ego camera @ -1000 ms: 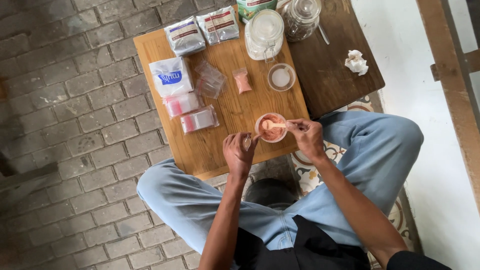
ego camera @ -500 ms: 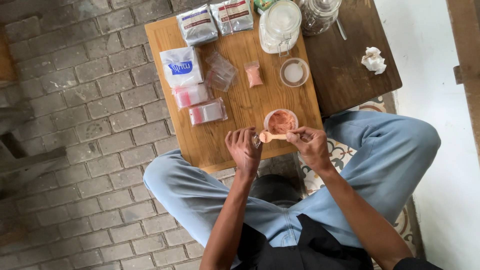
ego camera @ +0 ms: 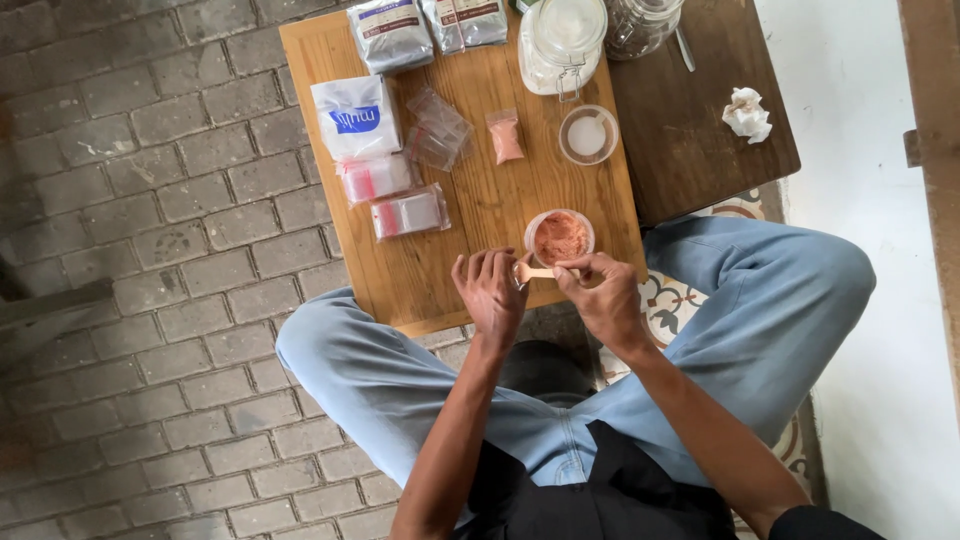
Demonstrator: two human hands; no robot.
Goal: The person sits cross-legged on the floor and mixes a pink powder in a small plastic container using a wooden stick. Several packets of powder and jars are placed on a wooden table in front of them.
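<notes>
Orange-pink powder fills a small clear plastic cup (ego camera: 559, 236) on the wooden counter (ego camera: 480, 215). A pale wooden spoon (ego camera: 535, 272), at the cup's six o'clock, is pinched level by the right hand (ego camera: 603, 297); the left hand (ego camera: 490, 290) is curled at its bowl, seemingly around something unseen.

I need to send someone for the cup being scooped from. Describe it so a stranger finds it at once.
Start at the light wooden board on the low table. At its near edge, just beyond the two hands, stands a small clear cup of orange-pink powder. The other cup, farther away, holds white contents.
</notes>
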